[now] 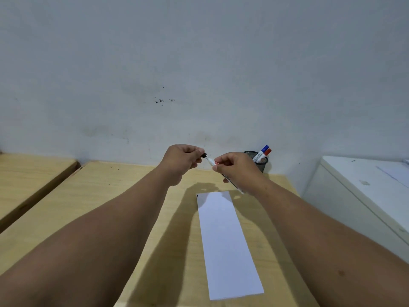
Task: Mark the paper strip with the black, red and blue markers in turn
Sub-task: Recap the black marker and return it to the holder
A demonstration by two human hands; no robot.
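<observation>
A white paper strip lies lengthwise on the wooden table, with a short black mark at its far left corner. Above its far end my right hand grips the white barrel of the black marker, tip pointing left. My left hand pinches the marker's black cap just beside that tip. Whether cap and tip touch is unclear. The red marker and the blue marker stand in a black mesh cup at the table's far right.
A grey-white wall rises right behind the table. A second wooden table stands to the left across a narrow gap. A white cabinet stands to the right, close to the table's edge.
</observation>
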